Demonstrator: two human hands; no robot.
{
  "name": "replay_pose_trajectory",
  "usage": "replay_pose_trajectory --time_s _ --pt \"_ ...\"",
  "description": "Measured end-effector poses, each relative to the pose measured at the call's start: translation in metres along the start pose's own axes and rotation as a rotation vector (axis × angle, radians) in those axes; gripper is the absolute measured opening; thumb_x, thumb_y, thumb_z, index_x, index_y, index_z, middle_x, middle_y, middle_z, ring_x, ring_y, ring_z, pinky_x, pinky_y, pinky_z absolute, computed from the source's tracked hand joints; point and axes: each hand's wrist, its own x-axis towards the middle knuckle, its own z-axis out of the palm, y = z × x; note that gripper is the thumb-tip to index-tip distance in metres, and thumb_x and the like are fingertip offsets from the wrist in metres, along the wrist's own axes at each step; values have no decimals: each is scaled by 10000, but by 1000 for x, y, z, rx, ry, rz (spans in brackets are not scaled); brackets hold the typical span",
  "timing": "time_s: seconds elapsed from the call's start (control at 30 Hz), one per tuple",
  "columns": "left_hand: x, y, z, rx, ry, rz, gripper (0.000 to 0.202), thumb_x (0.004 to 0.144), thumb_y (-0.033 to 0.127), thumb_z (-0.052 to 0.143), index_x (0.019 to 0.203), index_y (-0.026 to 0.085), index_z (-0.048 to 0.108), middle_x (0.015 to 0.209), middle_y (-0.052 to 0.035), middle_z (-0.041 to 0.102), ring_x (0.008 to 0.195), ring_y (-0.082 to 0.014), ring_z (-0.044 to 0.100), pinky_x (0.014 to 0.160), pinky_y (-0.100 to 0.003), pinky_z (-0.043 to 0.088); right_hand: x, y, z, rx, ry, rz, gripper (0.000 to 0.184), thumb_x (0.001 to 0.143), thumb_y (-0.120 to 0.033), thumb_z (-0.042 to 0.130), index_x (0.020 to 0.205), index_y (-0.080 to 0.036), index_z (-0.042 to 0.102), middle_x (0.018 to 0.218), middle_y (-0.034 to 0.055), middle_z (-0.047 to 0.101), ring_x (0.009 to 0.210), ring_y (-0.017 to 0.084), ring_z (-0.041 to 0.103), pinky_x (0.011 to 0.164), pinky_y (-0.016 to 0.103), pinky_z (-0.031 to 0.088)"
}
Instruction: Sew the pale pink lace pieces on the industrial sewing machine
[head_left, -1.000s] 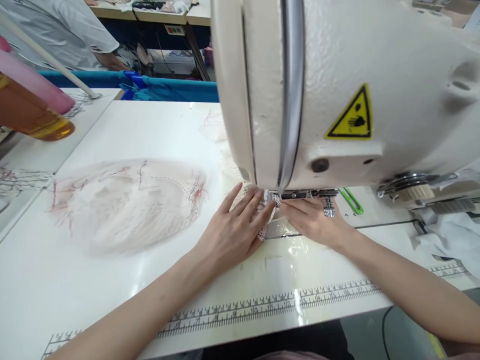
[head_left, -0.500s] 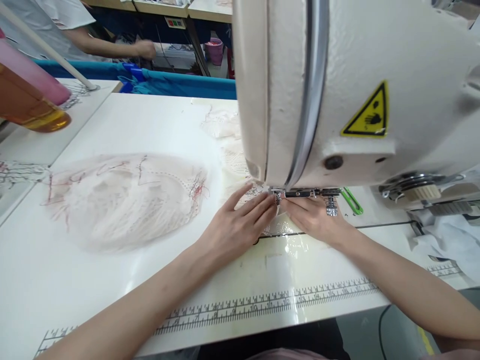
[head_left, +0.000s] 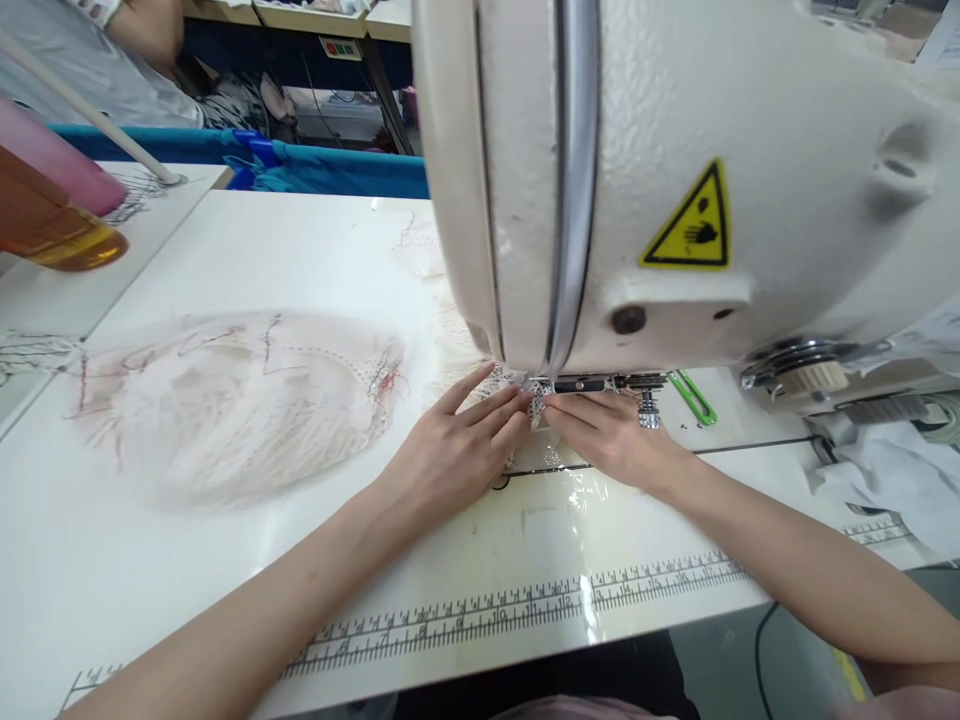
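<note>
A white lace strip (head_left: 534, 408) lies under the presser foot (head_left: 574, 384) of a large cream sewing machine (head_left: 675, 180). My left hand (head_left: 450, 455) lies flat on the table with its fingers stretched out and pressing the lace from the left. My right hand (head_left: 607, 435) rests flat on the right side, its fingertips on the lace just in front of the foot. The fingertips of both hands almost meet at the needle. The machine's head hides the needle itself.
A heap of pale lace pieces with red threads (head_left: 240, 400) lies on the white table (head_left: 225, 560) to the left. A printed ruler (head_left: 525, 610) runs along the front edge. Green tweezers (head_left: 694, 397) lie behind the foot. Another person (head_left: 97, 50) stands at the back left.
Both hands stayed at the presser foot while the lace strip slid further under it. The view shifted slightly. The person behind moved an arm out of sight.
</note>
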Motion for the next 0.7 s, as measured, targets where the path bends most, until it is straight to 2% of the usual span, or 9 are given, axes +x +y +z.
replay_pose_trajectory --time_s 0.13,0.23,0.37,0.47,0.57,0.7 --pt "0 -1 -1 48 16 -4 296 860 42 375 976 156 623 1138 -77 700 1064 -198 660 1063 -440 415 4 -4 -4 -38 -21 -8 324 853 9 454 1001 -236 606 1054 -11 678 966 124 572 782 277 439" --pt "0 -3 -5 76 80 7 238 856 73 439 985 168 614 1092 -41 719 947 -190 685 943 -410 471 5 -8 -4 -55 57 -14 267 850 -4 453 926 -224 583 961 -43 687 941 102 571 793 271 415" --pt "-1 -6 -11 122 168 113 85 855 160 540 854 207 610 850 26 728 694 -141 645 725 -348 472 5 -12 -9 -11 153 -73 213 839 -29 473 891 -217 560 818 -76 664 851 75 576 818 263 428" --pt "-2 -7 -13 155 224 200 132 855 175 581 732 222 587 743 61 693 638 -108 601 692 -314 447 7 -14 -16 23 199 -112 147 847 -87 510 898 -208 576 800 -67 673 815 87 583 901 301 451" --pt "-2 -6 -14 172 248 226 175 848 160 600 686 224 580 709 70 673 616 -98 571 685 -301 438 10 -15 -19 58 255 -145 93 859 -141 545 877 -212 602 769 -63 676 801 97 590 948 315 462" --pt "-3 -5 -14 169 260 243 206 839 132 611 656 216 569 664 69 645 600 -95 558 658 -296 439 11 -15 -18 115 285 -217 150 883 -126 537 802 -231 607 771 -72 676 798 76 588 1044 314 429"
